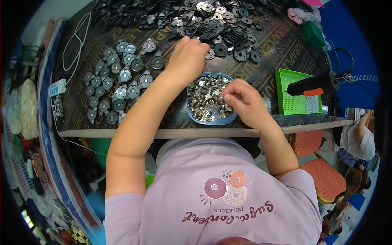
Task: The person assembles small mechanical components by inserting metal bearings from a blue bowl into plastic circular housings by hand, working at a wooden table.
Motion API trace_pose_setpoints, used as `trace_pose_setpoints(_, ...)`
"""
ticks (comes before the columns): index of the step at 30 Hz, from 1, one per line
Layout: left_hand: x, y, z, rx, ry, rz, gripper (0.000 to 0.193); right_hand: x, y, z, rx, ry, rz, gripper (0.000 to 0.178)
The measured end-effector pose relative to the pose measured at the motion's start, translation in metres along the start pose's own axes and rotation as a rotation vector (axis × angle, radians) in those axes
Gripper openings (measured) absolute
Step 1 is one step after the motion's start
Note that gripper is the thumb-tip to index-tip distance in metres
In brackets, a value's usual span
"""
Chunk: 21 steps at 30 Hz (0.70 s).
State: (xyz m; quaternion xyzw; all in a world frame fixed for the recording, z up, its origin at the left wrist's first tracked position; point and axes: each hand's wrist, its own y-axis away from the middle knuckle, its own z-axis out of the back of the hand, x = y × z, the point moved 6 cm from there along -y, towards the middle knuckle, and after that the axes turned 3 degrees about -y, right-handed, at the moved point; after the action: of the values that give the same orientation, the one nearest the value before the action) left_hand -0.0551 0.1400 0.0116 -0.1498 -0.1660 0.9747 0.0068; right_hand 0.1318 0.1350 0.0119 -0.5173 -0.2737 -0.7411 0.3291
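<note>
My left hand [189,58] is stretched out to the near edge of a pile of dark round metal plates [228,28]. Its fingers curl down, and the hand itself hides their tips; one plate [210,54] shows right beside them. Close to me, a blue tray [197,120] is filled with small shiny metal caps [208,96]. Over the tray's right side is my right hand [243,101], thumb and fingers pinched together among the caps. Whatever sits in that pinch is too small to make out.
Left of my forearm, many round plates with metal centres [124,74] lie in loose rows. A bright green basket [284,86] stands at right, with a black hand tool [310,84] on a coiled cord above it. A white power strip [58,87] lies at the left edge.
</note>
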Motion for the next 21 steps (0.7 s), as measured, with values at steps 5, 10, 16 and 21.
trace_pose_setpoints(5, -0.009, -0.019, -0.022, 0.109, -0.063, 0.146, 0.023, 0.016, -0.004, 0.012, -0.220, 0.280, 0.353, 0.003)
trace_pose_setpoints(10, -0.006, -0.019, -0.030, 0.117, -0.107, 0.129, 0.032, 0.022, -0.004, 0.030, -0.454, 0.157, 0.338, 0.003)
trace_pose_setpoints(16, 0.000, -0.010, -0.017, 0.098, 0.114, 0.228, 0.038, 0.023, -0.002, 0.040, -0.430, 0.353, 0.411, 0.005)
trace_pose_setpoints(21, 0.019, 0.003, -0.004, 0.084, 0.323, 0.305, 0.032, 0.018, -0.005, 0.023, -0.214, 0.501, 0.404, 0.013)
